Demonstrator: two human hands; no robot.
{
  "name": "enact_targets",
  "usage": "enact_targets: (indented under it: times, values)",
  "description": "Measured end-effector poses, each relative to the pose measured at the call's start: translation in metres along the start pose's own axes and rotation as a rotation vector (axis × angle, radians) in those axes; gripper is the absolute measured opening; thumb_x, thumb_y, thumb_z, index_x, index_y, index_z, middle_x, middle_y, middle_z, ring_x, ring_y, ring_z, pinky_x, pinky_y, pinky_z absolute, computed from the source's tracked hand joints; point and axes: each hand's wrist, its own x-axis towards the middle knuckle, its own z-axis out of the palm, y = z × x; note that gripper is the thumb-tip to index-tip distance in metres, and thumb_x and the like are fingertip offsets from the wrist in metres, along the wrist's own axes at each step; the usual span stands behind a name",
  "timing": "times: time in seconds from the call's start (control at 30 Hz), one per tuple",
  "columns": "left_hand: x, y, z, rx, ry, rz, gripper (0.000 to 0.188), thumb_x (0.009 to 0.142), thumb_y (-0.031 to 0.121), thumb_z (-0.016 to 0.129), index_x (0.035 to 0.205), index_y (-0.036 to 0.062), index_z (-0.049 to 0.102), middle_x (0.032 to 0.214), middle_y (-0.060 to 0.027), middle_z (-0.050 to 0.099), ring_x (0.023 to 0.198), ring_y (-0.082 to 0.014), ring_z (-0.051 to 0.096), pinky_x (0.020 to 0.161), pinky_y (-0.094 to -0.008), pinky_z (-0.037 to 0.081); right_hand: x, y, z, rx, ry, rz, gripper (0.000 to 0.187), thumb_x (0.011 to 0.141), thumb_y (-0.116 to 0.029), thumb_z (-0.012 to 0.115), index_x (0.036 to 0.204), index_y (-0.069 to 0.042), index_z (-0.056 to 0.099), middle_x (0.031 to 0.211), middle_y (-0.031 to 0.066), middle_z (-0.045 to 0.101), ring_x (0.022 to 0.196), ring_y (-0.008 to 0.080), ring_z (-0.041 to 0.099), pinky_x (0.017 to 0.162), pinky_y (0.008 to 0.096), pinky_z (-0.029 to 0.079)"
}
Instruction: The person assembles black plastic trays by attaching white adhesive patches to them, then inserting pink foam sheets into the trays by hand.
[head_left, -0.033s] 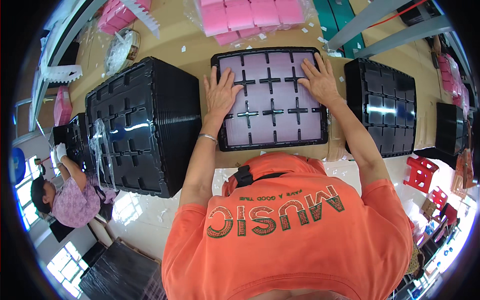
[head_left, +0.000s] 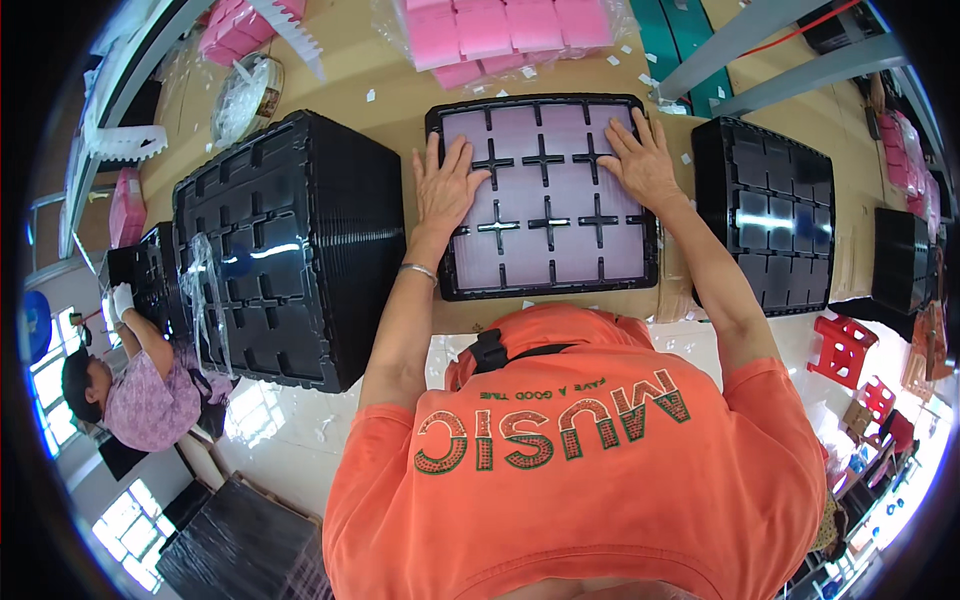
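Before me on the table lies a black plastic tray [head_left: 548, 222] with cross-shaped dividers. Pale pinkish-lilac pads [head_left: 520, 192], thin foam by their look, fill its compartments. My left hand [head_left: 446, 188] rests flat on the tray's left side, its fingers stretched toward the far edge and the thumb pointing inward. On the far right part of the tray lies my right hand [head_left: 642, 165], fingers spread. Neither hand grips anything. Close to my left forearm stands a tall stack of black trays [head_left: 350, 225]; a lower stack of black trays [head_left: 765, 215] stands beyond my right hand.
Bright pink foam blocks [head_left: 510, 30] in clear plastic lie at the table's far side, among small white scraps [head_left: 371, 95]. Grey metal posts [head_left: 740, 50] rise at the far right. A co-worker [head_left: 140, 390] is at the left. Red plastic stools [head_left: 842, 348] stand at the right.
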Motion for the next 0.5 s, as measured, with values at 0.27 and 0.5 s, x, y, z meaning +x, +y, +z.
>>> enact_targets:
  times: [0.27,0.5]
  values:
    - [0.007,-0.002,0.005,-0.018,0.034,0.037,0.050,0.085,0.048,0.051,0.116,0.0100,0.060,0.130,-0.0021,0.049,0.130,-0.0346,0.029,0.105,-0.0599,0.018,-0.002,-0.006,-0.003,-0.019,-0.103,0.050,0.057,0.091,-0.049,0.040,0.132,-0.010,0.047,0.141,0.0030,0.040,0.135,0.0309,0.024,0.109,0.0517,0.017]
    - [0.017,-0.005,-0.001,-0.043,-0.041,0.015,0.043,0.087,0.043,0.049,0.115,0.0120,0.060,0.126,-0.0019,0.051,0.127,-0.0341,0.033,0.104,-0.0593,0.021,-0.006,0.003,0.011,0.061,-0.062,0.100,0.057,0.091,-0.050,0.039,0.133,-0.011,0.045,0.142,0.0021,0.039,0.136,0.0301,0.023,0.108,0.0524,0.018]
